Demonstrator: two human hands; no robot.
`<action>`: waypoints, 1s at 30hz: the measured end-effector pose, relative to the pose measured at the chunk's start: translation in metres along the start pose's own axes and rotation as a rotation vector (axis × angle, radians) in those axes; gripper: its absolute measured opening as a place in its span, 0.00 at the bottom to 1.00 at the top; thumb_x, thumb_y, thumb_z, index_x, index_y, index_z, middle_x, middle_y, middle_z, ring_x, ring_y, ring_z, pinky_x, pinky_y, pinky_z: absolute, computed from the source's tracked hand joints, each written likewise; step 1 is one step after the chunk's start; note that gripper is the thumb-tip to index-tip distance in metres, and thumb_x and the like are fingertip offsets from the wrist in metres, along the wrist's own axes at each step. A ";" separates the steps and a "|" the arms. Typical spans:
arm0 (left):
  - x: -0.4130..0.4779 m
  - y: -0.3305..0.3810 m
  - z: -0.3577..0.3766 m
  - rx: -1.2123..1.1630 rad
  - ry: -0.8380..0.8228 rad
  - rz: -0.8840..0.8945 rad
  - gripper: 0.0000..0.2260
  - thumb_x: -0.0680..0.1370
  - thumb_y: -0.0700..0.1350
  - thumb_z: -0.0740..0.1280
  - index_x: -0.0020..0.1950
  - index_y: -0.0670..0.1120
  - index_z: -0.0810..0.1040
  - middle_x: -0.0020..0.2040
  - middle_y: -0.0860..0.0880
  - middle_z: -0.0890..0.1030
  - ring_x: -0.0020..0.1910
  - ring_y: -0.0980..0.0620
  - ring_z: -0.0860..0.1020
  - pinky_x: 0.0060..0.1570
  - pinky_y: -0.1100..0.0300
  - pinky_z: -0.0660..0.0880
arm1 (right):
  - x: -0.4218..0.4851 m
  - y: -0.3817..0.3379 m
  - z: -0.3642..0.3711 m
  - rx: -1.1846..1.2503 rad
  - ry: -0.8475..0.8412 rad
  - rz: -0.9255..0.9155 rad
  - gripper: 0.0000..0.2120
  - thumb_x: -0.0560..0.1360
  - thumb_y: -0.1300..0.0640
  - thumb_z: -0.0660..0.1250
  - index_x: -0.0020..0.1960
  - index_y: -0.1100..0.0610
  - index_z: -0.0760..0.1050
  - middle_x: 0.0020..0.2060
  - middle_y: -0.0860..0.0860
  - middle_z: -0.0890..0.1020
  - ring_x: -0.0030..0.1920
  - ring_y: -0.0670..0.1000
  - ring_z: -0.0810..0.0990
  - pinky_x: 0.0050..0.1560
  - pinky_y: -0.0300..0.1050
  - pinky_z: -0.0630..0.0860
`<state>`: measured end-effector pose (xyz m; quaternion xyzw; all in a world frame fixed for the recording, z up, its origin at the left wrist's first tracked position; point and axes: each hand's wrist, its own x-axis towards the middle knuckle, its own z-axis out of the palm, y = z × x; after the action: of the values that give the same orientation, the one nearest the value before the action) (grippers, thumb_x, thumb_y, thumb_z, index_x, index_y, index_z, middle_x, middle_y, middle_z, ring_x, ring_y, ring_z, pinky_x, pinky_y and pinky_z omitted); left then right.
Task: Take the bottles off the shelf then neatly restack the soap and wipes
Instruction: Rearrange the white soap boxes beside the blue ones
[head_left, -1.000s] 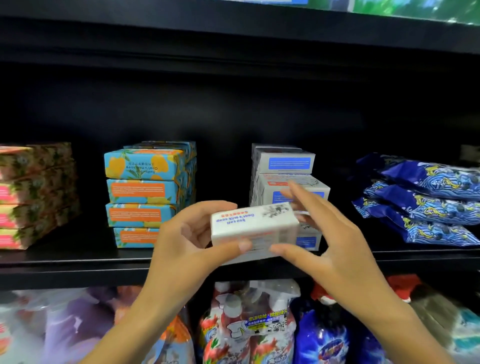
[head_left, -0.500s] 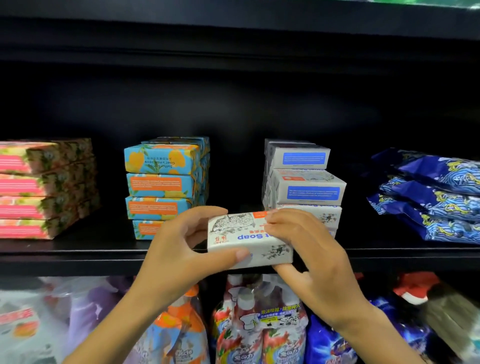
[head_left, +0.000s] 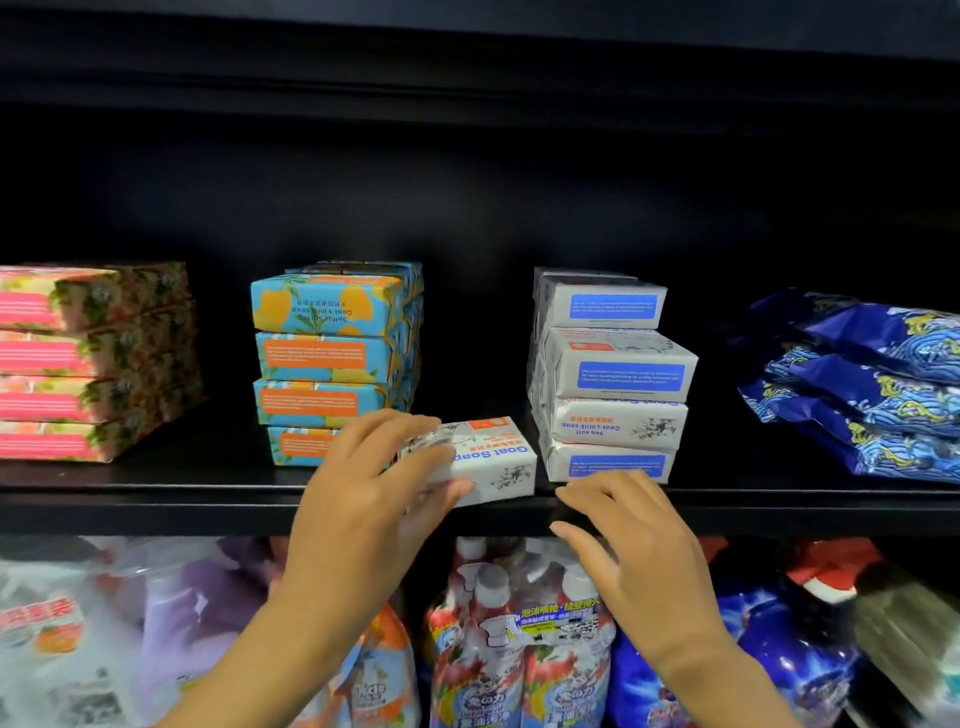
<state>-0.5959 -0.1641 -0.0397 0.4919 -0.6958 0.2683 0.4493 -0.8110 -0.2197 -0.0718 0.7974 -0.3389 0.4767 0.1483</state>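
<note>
Since half a second ago: the white soap box (head_left: 493, 462) is down out of the air and sits on the shelf (head_left: 156, 499). My right hand (head_left: 634, 545) has come off it.

Progress, largest first. No bottles stand on this shelf, so I judge that step done here; spray bottles (head_left: 509, 634) fill the level below.
- Pink soap stack (head_left: 88, 364): squared.
- Blue-and-orange stack (head_left: 332, 353): nearly squared, bottom box set right of the rest.
- White stack (head_left: 613, 379): four high, boxes stepped and skewed, needs truing.
- Wipes packs (head_left: 872, 384): slumped pile, apparently not yet restacked.
- Loose white box: at the shelf's front edge, between the blue-and-orange and white stacks, angled, in no stack yet.

Left hand (head_left: 374, 499): fingers curled over the box's left end, thumb on its front face. Right hand: fingers spread and relaxed at the shelf lip, holding nothing.

Hard to make out:
- the pink stack and the wipes run out of frame;
- the back of the shelf is dark;
- my fingers cover the box's left end;
- I cannot tell whether my right fingertips touch the lip.
</note>
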 end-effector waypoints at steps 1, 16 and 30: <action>0.002 0.002 0.001 0.036 0.010 0.049 0.12 0.74 0.48 0.65 0.46 0.40 0.83 0.49 0.45 0.82 0.50 0.48 0.74 0.48 0.60 0.70 | -0.001 0.000 0.000 -0.005 0.003 0.001 0.14 0.72 0.49 0.61 0.47 0.56 0.81 0.41 0.47 0.80 0.46 0.45 0.73 0.49 0.37 0.70; 0.051 -0.016 0.048 0.231 -0.325 -0.066 0.10 0.59 0.33 0.76 0.29 0.44 0.78 0.28 0.51 0.78 0.27 0.51 0.76 0.24 0.61 0.72 | -0.002 -0.002 -0.001 0.007 -0.041 0.018 0.14 0.72 0.49 0.60 0.49 0.55 0.80 0.42 0.45 0.79 0.47 0.43 0.72 0.51 0.34 0.69; 0.018 0.010 0.027 -0.025 -0.231 -0.113 0.15 0.74 0.56 0.62 0.46 0.49 0.83 0.44 0.54 0.84 0.45 0.54 0.81 0.42 0.64 0.75 | 0.068 0.026 -0.063 -0.019 0.087 -0.065 0.24 0.71 0.50 0.68 0.61 0.62 0.75 0.57 0.54 0.77 0.60 0.49 0.72 0.64 0.35 0.65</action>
<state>-0.6168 -0.1901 -0.0352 0.5522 -0.7173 0.1754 0.3869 -0.8490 -0.2307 0.0155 0.7851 -0.3105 0.5027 0.1856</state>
